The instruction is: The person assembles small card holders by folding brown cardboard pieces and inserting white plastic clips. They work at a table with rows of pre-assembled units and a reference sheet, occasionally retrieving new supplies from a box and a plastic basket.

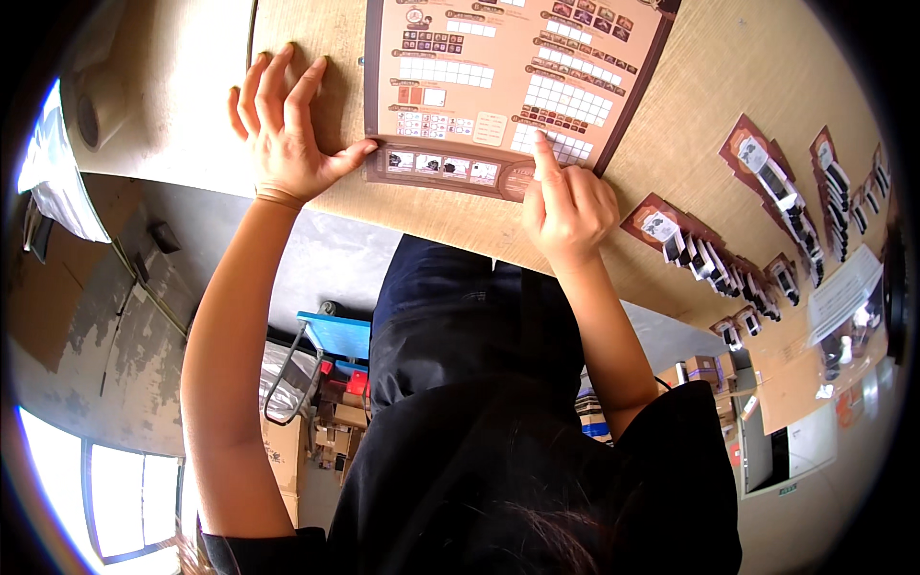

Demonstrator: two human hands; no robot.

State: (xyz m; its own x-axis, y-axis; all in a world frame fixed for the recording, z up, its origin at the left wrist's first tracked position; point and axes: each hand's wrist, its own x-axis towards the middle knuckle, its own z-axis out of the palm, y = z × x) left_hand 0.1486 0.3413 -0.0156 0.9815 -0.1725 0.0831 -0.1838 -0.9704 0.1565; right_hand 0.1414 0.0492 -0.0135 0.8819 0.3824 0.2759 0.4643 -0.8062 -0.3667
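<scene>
A brown and tan printed sheet (450, 125) with grids of small white squares and tiny pictures lies flat on the wooden table. My left hand (289, 129) rests palm down with its fingers spread, its thumb touching the sheet's lower left corner. Over the lower right of the sheet is my right hand (570, 206), the index finger stretched toward a white grid and the other fingers curled in. I see nothing held in either hand.
Several fanned rows of brown cards (704, 254) with dark and white pieces lie on the table at the right. Papers and a clear plastic bag (853, 335) are farther right. A pale roll (101, 110) is at the far left. Below stand a blue cart (335, 335) and cardboard boxes (285, 446).
</scene>
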